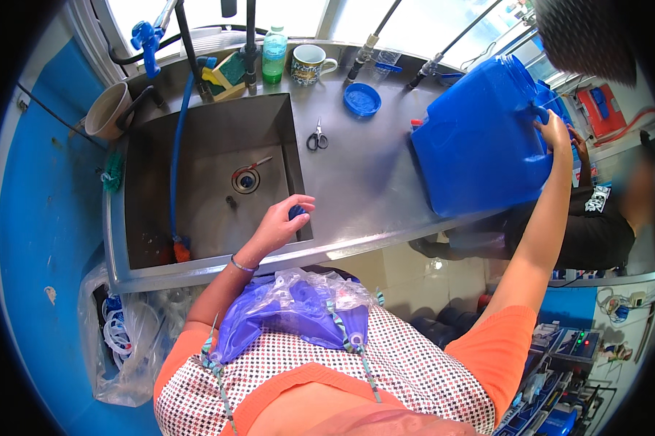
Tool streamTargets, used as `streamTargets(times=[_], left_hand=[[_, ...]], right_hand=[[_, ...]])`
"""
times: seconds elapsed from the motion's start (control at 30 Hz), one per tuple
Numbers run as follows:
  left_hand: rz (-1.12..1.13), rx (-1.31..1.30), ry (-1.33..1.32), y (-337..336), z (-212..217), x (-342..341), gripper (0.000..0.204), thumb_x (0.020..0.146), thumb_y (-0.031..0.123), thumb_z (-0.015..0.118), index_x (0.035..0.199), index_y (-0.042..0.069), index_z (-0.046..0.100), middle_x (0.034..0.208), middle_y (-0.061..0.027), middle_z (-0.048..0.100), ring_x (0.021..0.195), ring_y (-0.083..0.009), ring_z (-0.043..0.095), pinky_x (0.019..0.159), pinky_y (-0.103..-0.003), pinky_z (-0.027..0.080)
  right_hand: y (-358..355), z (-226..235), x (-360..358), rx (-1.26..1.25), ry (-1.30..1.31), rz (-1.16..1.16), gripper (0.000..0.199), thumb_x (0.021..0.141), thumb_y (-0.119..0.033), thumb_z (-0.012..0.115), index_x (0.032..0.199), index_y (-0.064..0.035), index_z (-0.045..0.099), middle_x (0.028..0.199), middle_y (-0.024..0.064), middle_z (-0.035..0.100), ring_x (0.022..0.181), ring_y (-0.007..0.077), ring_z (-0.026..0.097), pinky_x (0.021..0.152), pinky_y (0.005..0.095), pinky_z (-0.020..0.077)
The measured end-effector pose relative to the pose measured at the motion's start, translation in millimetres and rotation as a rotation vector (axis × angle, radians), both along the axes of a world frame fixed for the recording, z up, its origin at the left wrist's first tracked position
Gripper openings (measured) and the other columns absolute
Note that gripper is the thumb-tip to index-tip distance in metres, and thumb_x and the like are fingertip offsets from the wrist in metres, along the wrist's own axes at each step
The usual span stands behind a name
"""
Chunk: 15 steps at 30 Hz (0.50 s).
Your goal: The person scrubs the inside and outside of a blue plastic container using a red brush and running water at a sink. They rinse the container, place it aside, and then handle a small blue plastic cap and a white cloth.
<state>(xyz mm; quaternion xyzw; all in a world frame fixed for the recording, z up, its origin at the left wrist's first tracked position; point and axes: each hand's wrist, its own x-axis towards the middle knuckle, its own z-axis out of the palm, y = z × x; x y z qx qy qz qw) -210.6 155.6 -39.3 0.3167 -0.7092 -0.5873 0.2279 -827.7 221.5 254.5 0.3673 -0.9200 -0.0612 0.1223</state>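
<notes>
My right hand (554, 132) is closed on the handle of a large blue plastic jerrycan (480, 138). The can stands tilted at the right end of the steel counter, its wide neck toward the window. Over the sink's near right corner, my left hand (280, 224) has its fingers curled around a small dark blue object (296, 211), mostly hidden by them; its kind cannot be made out. A round blue lid (362, 99) lies on the counter left of the can. Black-handled scissors (317, 136) lie between the lid and the sink.
A steel sink (204, 123) takes up the left side, with a blue hose (176, 160) hanging in it. A mug (310, 64), a green bottle (274, 54) and sponges (230, 73) line the back. Another person (596, 225) is close beyond the can at right.
</notes>
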Motion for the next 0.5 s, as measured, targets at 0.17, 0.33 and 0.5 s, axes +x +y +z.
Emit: streamTargets(times=[0.17,0.33,0.5], left_hand=[[0.02,0.056,0.022,10,1,16,0.034,0.086,0.012,0.061,0.121,0.007,0.06,0.105,-0.0078,0.07,0.09,-0.0156,0.064,0.084,-0.03,0.05],[0.123,0.063,0.007,14,-3,44,0.033,0.087,0.01,0.061,0.12,0.006,0.061,0.105,-0.0077,0.07,0.091,-0.0151,0.064,0.084,-0.03,0.05],[0.181,0.05,0.026,13,-9,49,0.035,0.087,0.011,0.061,0.121,0.006,0.06,0.106,-0.005,0.069,0.087,-0.0107,0.06,0.08,-0.027,0.049]], right_hand=[[-25,2,31,0.071,0.172,-0.085,0.064,0.081,-0.037,0.074,0.135,-0.0093,0.052,0.12,0.0207,0.064,0.111,0.0313,0.064,0.096,0.0433,0.048],[-32,-11,128,-0.281,0.664,0.046,0.051,0.083,-0.03,0.072,0.129,-0.0129,0.056,0.106,0.0177,0.061,0.1,0.0327,0.063,0.082,0.0424,0.0531],[-114,-125,216,-0.625,0.348,0.903,0.025,0.081,-0.011,0.063,0.106,-0.0101,0.068,0.09,0.0122,0.061,0.091,0.029,0.06,0.085,0.0409,0.0495]])
